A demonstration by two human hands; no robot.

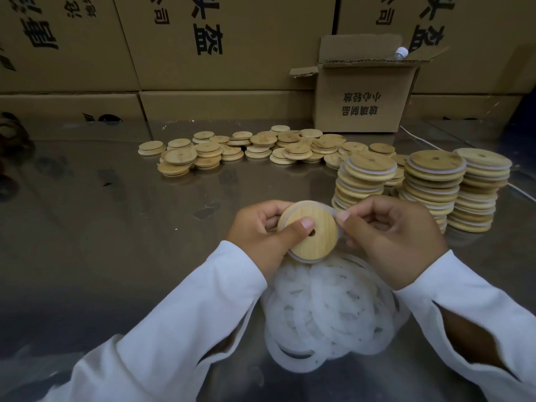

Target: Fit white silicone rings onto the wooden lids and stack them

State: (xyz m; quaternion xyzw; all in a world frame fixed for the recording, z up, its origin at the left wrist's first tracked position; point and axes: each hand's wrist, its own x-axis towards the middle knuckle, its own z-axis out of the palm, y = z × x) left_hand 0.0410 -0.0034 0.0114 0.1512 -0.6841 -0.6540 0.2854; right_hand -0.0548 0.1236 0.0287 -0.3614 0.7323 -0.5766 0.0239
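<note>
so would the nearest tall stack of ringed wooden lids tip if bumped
Likely tippy: the nearest tall stack of ringed wooden lids stands uneven, layers offset. The white silicone rings between lids probably grip, so it may topple rather than slide.

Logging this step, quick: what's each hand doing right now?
Left hand: grips the wooden lid.
Right hand: pinches the white silicone ring on it.

- The wooden lid shows pale honey tan with fine straight grain.
- The silicone ring at its rim is milky, translucent white.
- The heap of loose rings is the same cloudy white.
- The finished stacks are striped tan and white.
- The sleeves are white.
- The table is dull steel grey.
- The cartons are brown with black printed characters.
</note>
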